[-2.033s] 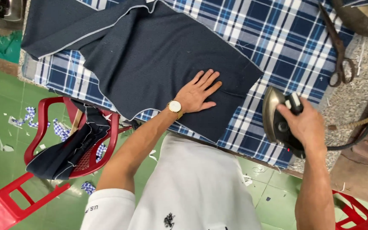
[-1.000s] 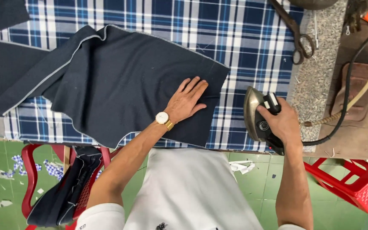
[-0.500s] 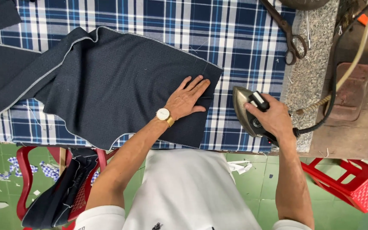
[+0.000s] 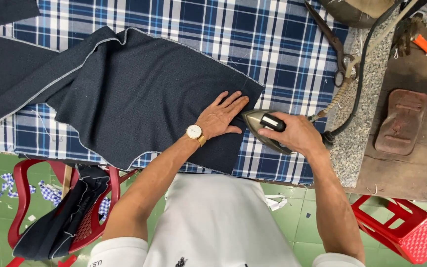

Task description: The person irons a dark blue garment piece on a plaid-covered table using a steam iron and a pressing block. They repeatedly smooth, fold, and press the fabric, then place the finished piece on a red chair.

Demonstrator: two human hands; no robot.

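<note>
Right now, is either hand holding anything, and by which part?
The right hand has its grip around the top handle of the iron. The left hand holds nothing; it lies flat on the dark fabric.

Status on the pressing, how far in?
Done: the dark fabric piece is spread on the plaid table cover, and the left hand lies flat on it near its right edge. In hand: the right hand grips the iron, whose tip sits at that edge, beside the left hand. Left: nearly all the piece lies beyond the iron.
</note>
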